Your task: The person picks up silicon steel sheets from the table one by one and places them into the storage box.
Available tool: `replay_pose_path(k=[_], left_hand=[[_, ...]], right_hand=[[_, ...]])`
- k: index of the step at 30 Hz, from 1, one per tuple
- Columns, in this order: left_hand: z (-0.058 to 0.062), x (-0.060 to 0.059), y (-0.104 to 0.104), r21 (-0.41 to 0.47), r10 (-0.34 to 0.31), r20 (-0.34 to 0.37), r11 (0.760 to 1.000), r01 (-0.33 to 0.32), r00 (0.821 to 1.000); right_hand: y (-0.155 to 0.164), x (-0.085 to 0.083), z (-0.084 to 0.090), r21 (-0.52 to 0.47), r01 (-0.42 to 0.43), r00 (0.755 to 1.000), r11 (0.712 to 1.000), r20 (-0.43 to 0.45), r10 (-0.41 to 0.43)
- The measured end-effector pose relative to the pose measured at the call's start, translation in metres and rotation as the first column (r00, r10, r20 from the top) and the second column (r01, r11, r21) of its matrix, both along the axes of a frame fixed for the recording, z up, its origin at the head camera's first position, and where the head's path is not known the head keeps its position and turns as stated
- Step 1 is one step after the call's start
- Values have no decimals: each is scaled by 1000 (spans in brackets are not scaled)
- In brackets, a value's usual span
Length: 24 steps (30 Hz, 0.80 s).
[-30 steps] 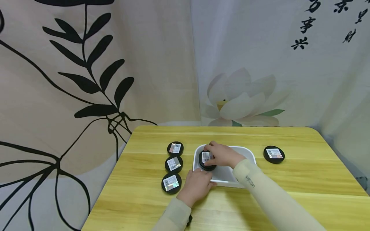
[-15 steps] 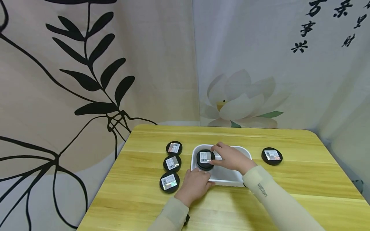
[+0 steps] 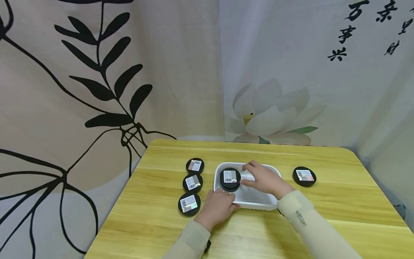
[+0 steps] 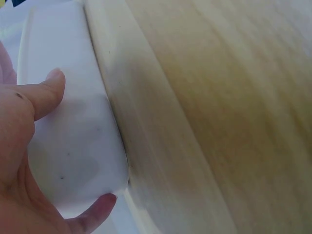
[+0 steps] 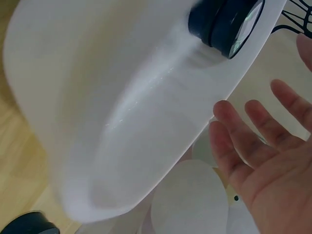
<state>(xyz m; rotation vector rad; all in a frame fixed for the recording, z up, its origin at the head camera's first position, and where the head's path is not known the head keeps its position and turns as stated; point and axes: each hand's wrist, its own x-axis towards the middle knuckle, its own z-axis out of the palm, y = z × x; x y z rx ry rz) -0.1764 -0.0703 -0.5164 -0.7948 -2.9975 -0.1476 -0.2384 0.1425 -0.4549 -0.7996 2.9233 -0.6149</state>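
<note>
A white rectangular plastic tub (image 3: 258, 198) sits on the table, with black round containers (image 3: 230, 176) stacked inside at its left end. The top one carries a barcode label. My left hand (image 3: 217, 208) grips the tub's near left corner; in the left wrist view the thumb (image 4: 48, 92) lies against the outer wall and a fingertip (image 4: 100, 207) reaches round the corner. Over the right part of the tub is my right hand (image 3: 266, 180), its fingers spread and holding nothing. The right wrist view shows those fingers (image 5: 253, 141) apart from the stacked black containers (image 5: 224, 24).
Three more labelled black round containers form a column left of the tub, the middle one (image 3: 192, 183) close to its neighbours. Another black container (image 3: 304, 176) lies to the right. The wooden table (image 3: 145, 216) ends at a printed curtain (image 3: 181, 72) behind.
My right hand has let go of the stacked black container and moved right, away from it. My left hand stays at the tub's corner.
</note>
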Motion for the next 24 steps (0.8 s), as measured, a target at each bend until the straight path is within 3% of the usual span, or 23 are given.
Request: replay_pose_path(k=[6, 13, 24], left_hand=[[-1, 0, -1, 7, 1, 8, 1000, -1, 1000], [-1, 0, 0, 14, 1, 2, 1000, -1, 1000], [-2, -1, 1, 18, 6, 9, 1000, -6, 1000]], right_hand=[[10, 1, -5, -10, 21, 999, 1000, -45, -21], [21, 3, -9, -10, 60, 998, 998, -9, -60], [27, 2, -19, -7, 52, 998, 999, -22, -52]])
